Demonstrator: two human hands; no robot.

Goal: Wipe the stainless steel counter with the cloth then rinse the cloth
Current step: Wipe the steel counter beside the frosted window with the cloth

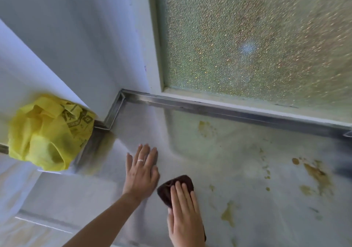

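The stainless steel counter point(238, 170) fills the lower right, with brownish-yellow stains point(316, 176) on its right part and smaller ones near the front. A dark brown cloth point(172, 186) lies flat on the counter. My right hand point(183, 214) presses down on it with fingers stretched out, covering its near half. My left hand point(142, 168) rests flat on the bare counter just left of the cloth, fingers spread, a ring on one finger, holding nothing.
A yellow plastic bag point(47, 134) hangs at the left by the counter's corner. A raised steel rim point(209, 107) runs along the back, under a frosted glass window point(257, 37). White wall point(76, 37) stands at the left; floor shows at the lower left.
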